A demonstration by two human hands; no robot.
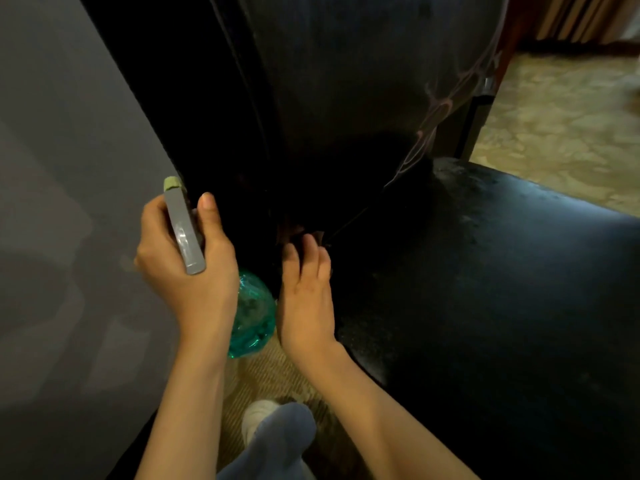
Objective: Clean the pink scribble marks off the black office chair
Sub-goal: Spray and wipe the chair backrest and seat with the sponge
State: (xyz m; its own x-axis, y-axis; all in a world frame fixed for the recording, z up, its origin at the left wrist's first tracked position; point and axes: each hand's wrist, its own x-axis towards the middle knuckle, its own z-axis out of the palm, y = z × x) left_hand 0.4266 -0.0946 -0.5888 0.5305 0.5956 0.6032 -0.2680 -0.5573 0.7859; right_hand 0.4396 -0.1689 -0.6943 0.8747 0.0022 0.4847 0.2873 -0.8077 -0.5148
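The black office chair (485, 271) fills the middle and right, its backrest upright and its seat at lower right. Pink scribble marks (446, 102) run down the backrest's right edge toward the seat crease. My left hand (187, 268) grips a grey spray head with a greenish nozzle (181, 223) on a teal spray bottle (251, 313), nozzle pointing up beside the backrest's left edge. My right hand (304, 292) reaches into the dark crease between backrest and seat, fingers curled; something dark may be pinched there, but the shadow hides it.
A grey wall (62, 202) stands close on the left. Patterned carpet (561, 133) lies beyond the chair at right and under my feet. My sock-clad foot and blue trouser leg (277, 434) sit at the bottom centre.
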